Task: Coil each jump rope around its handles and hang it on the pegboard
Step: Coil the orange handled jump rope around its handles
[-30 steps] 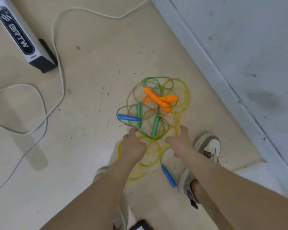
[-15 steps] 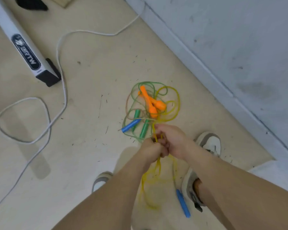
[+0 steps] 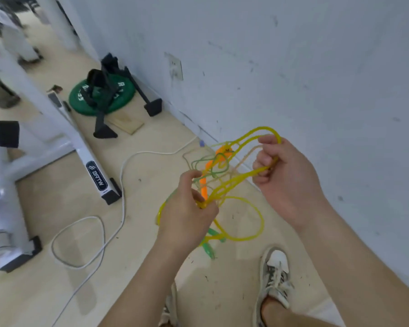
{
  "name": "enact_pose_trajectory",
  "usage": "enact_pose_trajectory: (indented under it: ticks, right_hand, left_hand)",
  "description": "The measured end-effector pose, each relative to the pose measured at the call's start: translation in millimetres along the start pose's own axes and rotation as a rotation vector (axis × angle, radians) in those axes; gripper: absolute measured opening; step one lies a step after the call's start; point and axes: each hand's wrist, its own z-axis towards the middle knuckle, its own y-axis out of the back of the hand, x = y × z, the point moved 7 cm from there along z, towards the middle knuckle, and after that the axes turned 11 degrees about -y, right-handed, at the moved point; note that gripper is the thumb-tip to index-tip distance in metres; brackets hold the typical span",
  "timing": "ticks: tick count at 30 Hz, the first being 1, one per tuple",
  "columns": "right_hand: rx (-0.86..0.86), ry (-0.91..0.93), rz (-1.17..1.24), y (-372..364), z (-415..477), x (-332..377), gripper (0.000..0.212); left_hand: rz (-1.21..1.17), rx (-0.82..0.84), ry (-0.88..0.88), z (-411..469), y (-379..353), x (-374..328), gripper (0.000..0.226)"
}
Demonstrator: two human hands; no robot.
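Jump ropes [image 3: 224, 182] hang tangled: yellow, green, orange.

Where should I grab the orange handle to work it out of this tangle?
Take the orange handle by its lower shaft, bare just above the left hand, probably coming from the left. Green rope loops its upper end, and yellow rope runs along its right.

One wide-angle camera, worn on the person's head, looks forward and down along the floor [image 3: 151, 232] beside the wall [image 3: 305, 67], which fills the right and top of frame. Nearest the lens, at mid-frame, the left hand [image 3: 187, 208] and right hand [image 3: 286, 171] grip the jump ropes [image 3: 234, 184]. A shoe [image 3: 275, 277] sits near the bottom edge.
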Motion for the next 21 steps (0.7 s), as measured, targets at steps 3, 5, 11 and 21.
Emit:
enact_pose_trajectory:
  ticks: [3, 5, 11, 21]
  right_hand:
    - [-0.218, -0.163, -0.028, 31, 17, -29, 0.017]
    - [-0.321, -0.191, -0.085, 37, 29, -35, 0.011]
    - [-0.379, -0.296, -0.76, 21, 45, -55, 0.046]
    - [0.085, -0.39, -0.195, -26, 28, -49, 0.048]
  left_hand:
    - [0.109, 0.209, 0.015, -2, -11, 13, 0.06]
    - [0.125, 0.199, -0.037, 8, -3, 10, 0.062]
    - [-0.455, -0.045, 0.069, 38, 26, 4, 0.018]
    - [-1.057, 0.108, 0.239, 40, 4, -5, 0.024]
